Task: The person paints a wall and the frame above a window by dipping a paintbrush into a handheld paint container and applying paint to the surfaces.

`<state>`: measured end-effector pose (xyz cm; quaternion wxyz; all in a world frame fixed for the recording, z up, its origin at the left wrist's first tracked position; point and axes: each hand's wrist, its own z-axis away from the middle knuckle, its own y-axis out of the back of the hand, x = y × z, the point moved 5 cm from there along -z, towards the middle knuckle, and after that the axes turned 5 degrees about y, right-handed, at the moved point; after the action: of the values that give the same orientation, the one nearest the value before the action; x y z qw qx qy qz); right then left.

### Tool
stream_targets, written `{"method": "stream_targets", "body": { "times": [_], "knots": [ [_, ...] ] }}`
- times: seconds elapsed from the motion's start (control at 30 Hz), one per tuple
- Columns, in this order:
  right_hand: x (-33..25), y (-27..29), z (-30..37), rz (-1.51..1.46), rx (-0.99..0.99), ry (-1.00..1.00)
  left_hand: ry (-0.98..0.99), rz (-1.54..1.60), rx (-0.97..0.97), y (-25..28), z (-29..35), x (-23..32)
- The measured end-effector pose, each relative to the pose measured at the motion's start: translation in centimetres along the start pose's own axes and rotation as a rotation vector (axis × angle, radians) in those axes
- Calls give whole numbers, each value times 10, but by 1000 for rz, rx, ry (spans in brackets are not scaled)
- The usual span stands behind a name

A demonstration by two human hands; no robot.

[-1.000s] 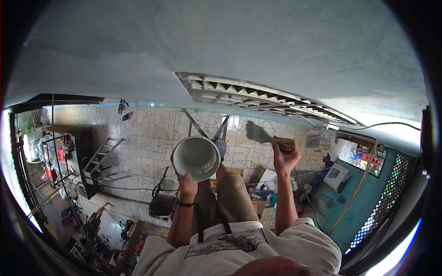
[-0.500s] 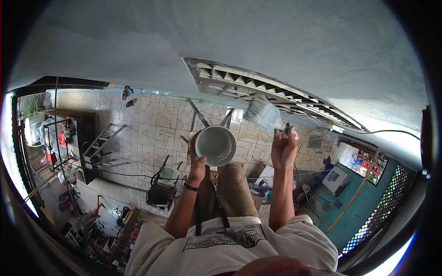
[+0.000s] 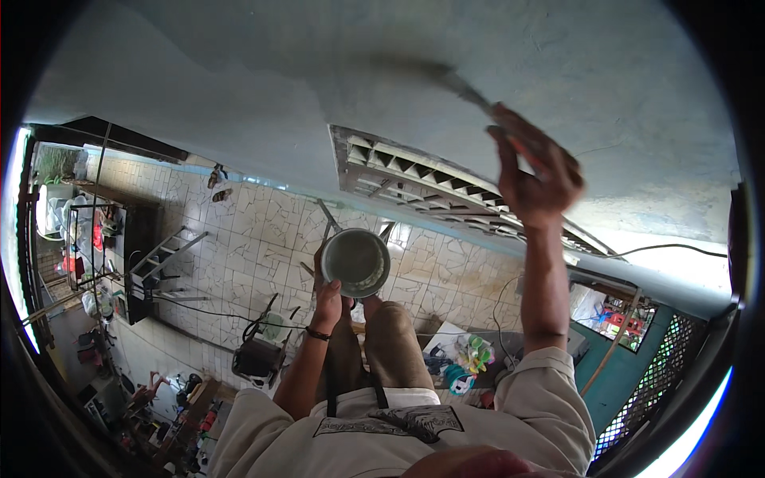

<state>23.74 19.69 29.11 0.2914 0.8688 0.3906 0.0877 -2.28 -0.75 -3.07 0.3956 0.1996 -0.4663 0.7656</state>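
Note:
My left hand [image 3: 327,304] is closed round the side of a round, pale container [image 3: 355,238], held in front of my legs. Greyish liquid lies inside it, with lighter residue along the right side. Raised up to the right, my right hand [image 3: 543,174] grips a wide paintbrush [image 3: 468,89]. The brush reaches up and left to the grey-blue wall [image 3: 239,88], its bristles smeared by motion at the wall surface. A darker, wet-looking area of wall stretches left of the bristles.
Below the brush a louvred vent frame [image 3: 446,177] is set in the wall. The tiled floor [image 3: 247,215] lies far below me, with ladder legs [image 3: 328,213] under the container. A metal ladder [image 3: 169,255], a dark chair [image 3: 259,350] and a cable [image 3: 669,248] are around.
My right hand has swung up and to the right, bringing the brush from above the vent's lower edge onto the wall. The container in my left hand has shifted slightly left and down.

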Motion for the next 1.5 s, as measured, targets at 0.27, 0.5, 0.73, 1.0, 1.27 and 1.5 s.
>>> {"method": "stream_targets", "body": {
  "times": [0.27,0.5,0.73,1.0,1.27,1.5],
  "knots": [
    [-46,60,-53,287,277,254,105,70,44,38,1,-10],
    [-31,-64,56,300,268,109,-120,210,115,57,2,-13],
    [-42,-148,176,236,111,-169,-111,191,150,90,15,-15],
    [-35,-156,214,80,-13,-352,-123,253,164,101,18,-13],
    [-18,-23,49,152,123,-148,-89,278,190,93,12,-9],
    [-51,15,28,429,488,185,-130,249,77,79,9,-4]
  ]
}}
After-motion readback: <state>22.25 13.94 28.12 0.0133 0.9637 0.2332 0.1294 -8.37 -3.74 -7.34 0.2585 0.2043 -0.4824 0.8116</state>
